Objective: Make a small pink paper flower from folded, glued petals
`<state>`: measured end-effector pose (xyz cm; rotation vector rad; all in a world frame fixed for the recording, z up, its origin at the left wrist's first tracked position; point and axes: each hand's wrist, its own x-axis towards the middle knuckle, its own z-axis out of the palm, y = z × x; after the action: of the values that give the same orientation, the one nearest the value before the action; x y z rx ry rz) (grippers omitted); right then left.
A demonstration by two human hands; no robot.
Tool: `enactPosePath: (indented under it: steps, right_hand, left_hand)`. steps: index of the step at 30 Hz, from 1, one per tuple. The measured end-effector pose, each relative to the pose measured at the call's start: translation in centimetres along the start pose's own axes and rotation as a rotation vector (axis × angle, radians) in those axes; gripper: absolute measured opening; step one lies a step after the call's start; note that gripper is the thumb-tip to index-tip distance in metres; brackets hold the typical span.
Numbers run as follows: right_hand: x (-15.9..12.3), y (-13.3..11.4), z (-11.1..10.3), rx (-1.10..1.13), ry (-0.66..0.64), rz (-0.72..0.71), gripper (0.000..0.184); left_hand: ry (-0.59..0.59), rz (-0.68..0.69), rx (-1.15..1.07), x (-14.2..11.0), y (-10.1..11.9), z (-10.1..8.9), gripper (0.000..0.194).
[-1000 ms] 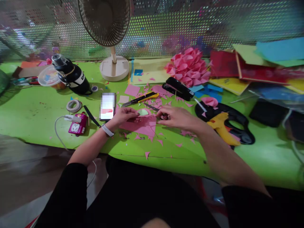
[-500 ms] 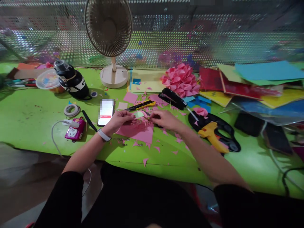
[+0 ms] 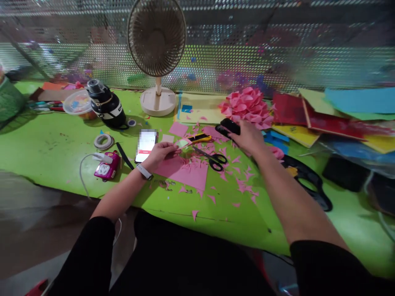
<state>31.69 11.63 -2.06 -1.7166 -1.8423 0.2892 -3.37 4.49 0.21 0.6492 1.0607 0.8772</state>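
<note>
My left hand (image 3: 166,152) pinches a small piece of pale green and pink paper (image 3: 184,143) over the middle of the bench. My right hand (image 3: 249,135) is closed around the near end of a black stapler (image 3: 228,127). Between my hands, dark-handled scissors (image 3: 214,159) lie on the table. A yellow and black utility knife (image 3: 200,138) rests just beyond them. Under and beside the left hand is a pink paper sheet (image 3: 193,176), with pink scraps (image 3: 245,186) strewn around it.
A fan (image 3: 159,98), black bottle (image 3: 106,105), phone (image 3: 145,154), tape roll (image 3: 103,142) and purple power adapter (image 3: 106,167) stand or lie to the left. A pink paper flower (image 3: 248,106) sits at the back; coloured sheets (image 3: 359,100) are heaped at right.
My right hand has moved right and away from me, from beside the left hand to the stapler. The scissors now lie in plain sight. The view has shifted slightly left.
</note>
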Motion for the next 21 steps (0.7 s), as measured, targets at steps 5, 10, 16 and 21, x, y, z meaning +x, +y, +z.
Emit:
enactPosePath:
  steps: [5, 10, 16, 21]
  right_hand:
    - [0.2, 0.6, 1.0, 0.02, -0.016, 0.008, 0.03]
    - [-1.6, -2.1, -2.5, -0.074, 0.023, -0.083, 0.043]
    - [-8.6, -7.7, -5.1, 0.032, -0.468, -0.288, 0.041]
    - [-13.4, -9.4, -3.2, 0.015, -0.587, -0.529, 0.04]
  left_hand:
    - [0.027, 0.028, -0.156, -0.1, 0.2, 0.1, 0.006]
    - [0.013, 0.068, -0.298, 0.0, 0.5, -0.1, 0.005]
    - [-0.032, 0.083, -0.075, -0.1, 0.2, -0.6, 0.005]
    - [-0.103, 0.04, 0.227, -1.5, 0.0, 0.1, 0.005]
